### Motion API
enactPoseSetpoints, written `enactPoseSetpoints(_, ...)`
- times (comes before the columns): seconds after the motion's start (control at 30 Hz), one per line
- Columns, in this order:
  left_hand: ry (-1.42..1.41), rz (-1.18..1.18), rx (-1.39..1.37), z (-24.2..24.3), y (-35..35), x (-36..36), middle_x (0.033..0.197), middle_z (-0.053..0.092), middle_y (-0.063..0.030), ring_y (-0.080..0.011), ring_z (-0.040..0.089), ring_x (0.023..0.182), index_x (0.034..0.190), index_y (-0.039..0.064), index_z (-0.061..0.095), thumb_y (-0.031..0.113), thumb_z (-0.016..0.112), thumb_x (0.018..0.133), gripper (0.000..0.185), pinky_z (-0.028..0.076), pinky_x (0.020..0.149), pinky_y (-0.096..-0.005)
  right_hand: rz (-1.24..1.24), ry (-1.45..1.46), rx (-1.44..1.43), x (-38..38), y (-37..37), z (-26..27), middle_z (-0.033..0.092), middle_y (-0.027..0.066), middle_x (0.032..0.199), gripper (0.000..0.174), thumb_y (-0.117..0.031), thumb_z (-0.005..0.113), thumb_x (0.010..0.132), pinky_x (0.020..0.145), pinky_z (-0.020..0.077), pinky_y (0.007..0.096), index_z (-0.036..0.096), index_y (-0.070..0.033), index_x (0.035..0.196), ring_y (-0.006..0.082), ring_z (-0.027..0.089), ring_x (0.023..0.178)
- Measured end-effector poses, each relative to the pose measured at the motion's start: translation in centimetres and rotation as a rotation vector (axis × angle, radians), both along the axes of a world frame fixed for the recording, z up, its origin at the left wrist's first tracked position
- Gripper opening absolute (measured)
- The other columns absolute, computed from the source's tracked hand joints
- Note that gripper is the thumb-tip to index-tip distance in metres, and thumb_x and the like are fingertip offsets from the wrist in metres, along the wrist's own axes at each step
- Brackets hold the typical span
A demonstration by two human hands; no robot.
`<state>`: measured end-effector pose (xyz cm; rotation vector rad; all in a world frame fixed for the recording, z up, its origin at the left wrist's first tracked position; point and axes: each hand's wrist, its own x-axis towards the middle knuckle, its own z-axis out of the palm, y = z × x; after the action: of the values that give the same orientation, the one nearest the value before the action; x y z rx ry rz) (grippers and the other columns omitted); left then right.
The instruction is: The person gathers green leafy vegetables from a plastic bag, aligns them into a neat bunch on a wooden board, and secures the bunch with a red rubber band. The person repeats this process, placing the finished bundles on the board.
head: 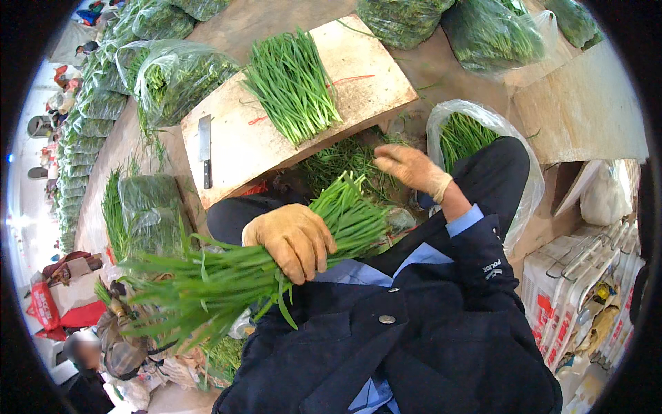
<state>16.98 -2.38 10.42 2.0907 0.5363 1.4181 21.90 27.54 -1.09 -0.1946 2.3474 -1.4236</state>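
Across my lap lies a thick bunch of green garlic chives (207,284), its pale cut ends to the upper right. My gloved left hand (292,240) is closed around the middle of this bunch. My right hand (411,168), also in a tan glove, is raised beside the cut ends, apart from them, and nothing shows in it. Beyond my knees, a second pile of chives (295,88) rests on a low wooden board (357,98), with red string (354,79) running out from under it. A cleaver (206,150) with a black handle lies at the board's left end.
Loose chive scraps (346,163) cover the floor beneath the board. An open plastic bag (522,202) of chives stands by my right knee. Filled bags (181,77) line the left and far side. Another person (121,341) sits at lower left. Stacked cartons (558,290) stand at right.
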Motion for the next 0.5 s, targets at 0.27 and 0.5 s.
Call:
enactPoseSetpoints(0.27,0.057,0.038,-0.069,1.4,0.6,1.5,0.113,0.074,-0.0045,-0.0263,0.074,0.103,0.106,0.010,0.076,0.042,0.047,0.111,0.044,0.056,0.094,-0.0461,0.034,-0.410,-0.393,1.1,-3.8,-0.1,0.071,0.0160,0.120,0.074,-0.039,0.074,0.103,0.091,0.0554,0.0333,0.047,0.008,0.154,0.0184,0.068,0.101)
enactPoseSetpoints(0.5,0.116,0.046,-0.088,1.1,0.9,1.6,0.112,0.074,-0.0024,-0.0259,0.073,0.102,0.106,0.011,0.076,0.044,0.047,0.112,0.044,0.056,0.093,-0.0463,-0.045,-0.437,-0.532,1.3,-3.2,-0.8,0.072,0.0116,0.111,0.064,-0.022,0.080,0.097,0.092,0.0537,0.0307,0.054,0.006,0.149,0.0168,0.067,0.101)
